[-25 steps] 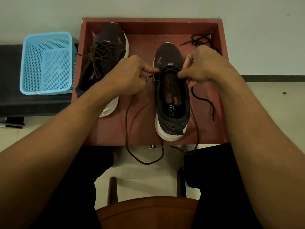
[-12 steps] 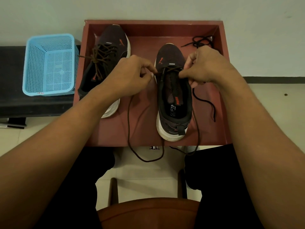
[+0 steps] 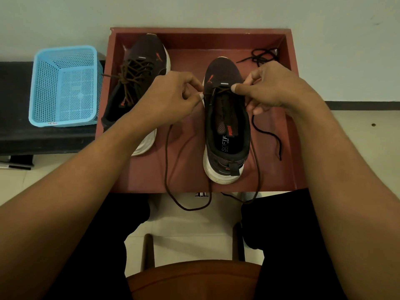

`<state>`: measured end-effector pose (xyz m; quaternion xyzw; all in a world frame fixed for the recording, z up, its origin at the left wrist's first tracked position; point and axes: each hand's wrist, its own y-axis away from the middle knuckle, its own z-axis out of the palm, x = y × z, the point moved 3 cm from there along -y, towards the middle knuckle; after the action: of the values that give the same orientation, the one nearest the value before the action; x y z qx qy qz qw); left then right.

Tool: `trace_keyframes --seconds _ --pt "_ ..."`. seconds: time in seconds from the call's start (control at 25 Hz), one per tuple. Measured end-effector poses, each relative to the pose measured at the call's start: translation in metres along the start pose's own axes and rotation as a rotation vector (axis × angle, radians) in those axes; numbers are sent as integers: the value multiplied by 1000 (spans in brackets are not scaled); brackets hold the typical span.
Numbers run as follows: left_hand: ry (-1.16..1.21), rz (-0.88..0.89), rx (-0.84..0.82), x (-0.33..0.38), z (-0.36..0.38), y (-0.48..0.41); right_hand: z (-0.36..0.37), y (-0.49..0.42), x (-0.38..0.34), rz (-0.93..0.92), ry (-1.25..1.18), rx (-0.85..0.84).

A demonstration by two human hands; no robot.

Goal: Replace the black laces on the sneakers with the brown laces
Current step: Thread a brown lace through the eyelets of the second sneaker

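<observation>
Two dark sneakers stand in a red tray (image 3: 138, 180). The left sneaker (image 3: 140, 68) is fully laced and tied with a brown lace. The right sneaker (image 3: 225, 118) has a brown lace (image 3: 167, 165) through its lowest eyelets only; both long ends trail toward me over the tray's front edge. My left hand (image 3: 171, 98) pinches the lace at the shoe's left side. My right hand (image 3: 270, 87) pinches it at the right side, thumb on the eyelet row. One black lace (image 3: 268, 133) lies loose right of the shoe; another black lace (image 3: 259, 56) is bundled in the tray's far right corner.
A light blue mesh basket (image 3: 65, 87) sits on a black bench (image 3: 15, 126) to the left of the tray. A white wall rises behind. A brown chair edge (image 3: 194, 278) and tiled floor lie between my knees.
My left thumb and finger have drawn slightly away from the shoe's left eyelet. My right thumb has moved onto the front eyelets. The lace ends hang about the same.
</observation>
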<state>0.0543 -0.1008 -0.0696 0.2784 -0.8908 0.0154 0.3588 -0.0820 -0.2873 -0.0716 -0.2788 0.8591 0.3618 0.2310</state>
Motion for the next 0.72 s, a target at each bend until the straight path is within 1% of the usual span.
trace_keyframes --seconds 0.08,0.16,0.2,0.24,0.28,0.4,0.48,0.52,0.64,0.72 --pt "188 -21 6 2 -3 1 -3 2 -3 -53 -23 75" --pt "504 -44 -2 7 -5 2 -6 8 -11 -178 -74 195" --pt "655 -48 -3 10 -6 2 -6 12 -18 -250 -105 208" --pt "787 -46 2 12 -6 1 -2 16 -26 -317 -124 167" --pt "907 -39 13 14 -6 0 5 20 -33 -375 -106 90" --pt "1202 -36 85 19 -4 -3 26 30 -49 -497 137 -128" --pt "1316 -64 144 19 -2 -4 38 32 -53 -528 236 -203" --pt "1352 -78 166 20 -2 -5 42 33 -55 -537 234 -213" --pt "1402 -103 209 20 -3 -7 50 32 -60 -563 125 -209" --pt "1350 -124 237 14 -4 -10 45 32 -61 -542 -7 -181"
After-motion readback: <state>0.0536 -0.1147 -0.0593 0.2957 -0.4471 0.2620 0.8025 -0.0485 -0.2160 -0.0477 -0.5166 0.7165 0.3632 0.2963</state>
